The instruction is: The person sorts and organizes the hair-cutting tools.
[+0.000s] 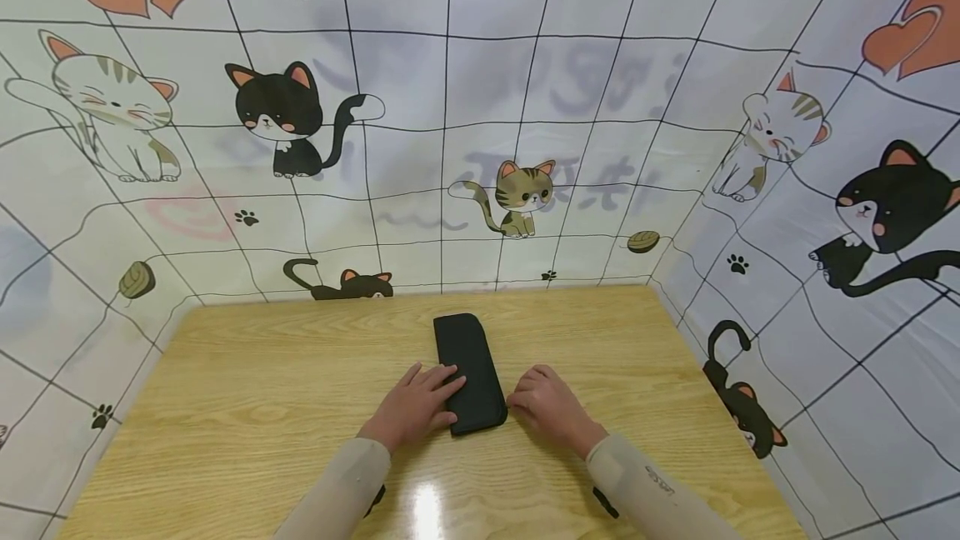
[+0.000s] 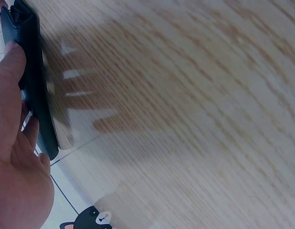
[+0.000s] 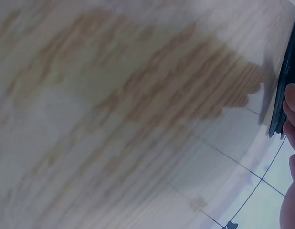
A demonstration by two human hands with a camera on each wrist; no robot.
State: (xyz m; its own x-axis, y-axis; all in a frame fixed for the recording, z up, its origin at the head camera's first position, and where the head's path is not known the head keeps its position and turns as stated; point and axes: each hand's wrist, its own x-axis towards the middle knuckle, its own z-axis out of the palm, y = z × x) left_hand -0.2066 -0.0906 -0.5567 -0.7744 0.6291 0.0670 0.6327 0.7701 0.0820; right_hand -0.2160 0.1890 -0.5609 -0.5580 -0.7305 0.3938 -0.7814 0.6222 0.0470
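Observation:
A long black wallet with rounded corners on its right side lies flat on the wooden table. My left hand rests on its left part, fingers spread over the top and thumb against the edge; folded material shows at the near end of the wallet in the left wrist view. At the right edge, my right hand has its fingers curled, with thumb and forefinger pinching at the rim. In the right wrist view the fingertips meet the side of the wallet; what they pinch there is mostly hidden.
Bare wood-grain table surrounds the wallet, with a bright light reflection near the front. White cloth printed with cats and grid lines hangs behind and at both sides. Dark straps show beneath both sleeves.

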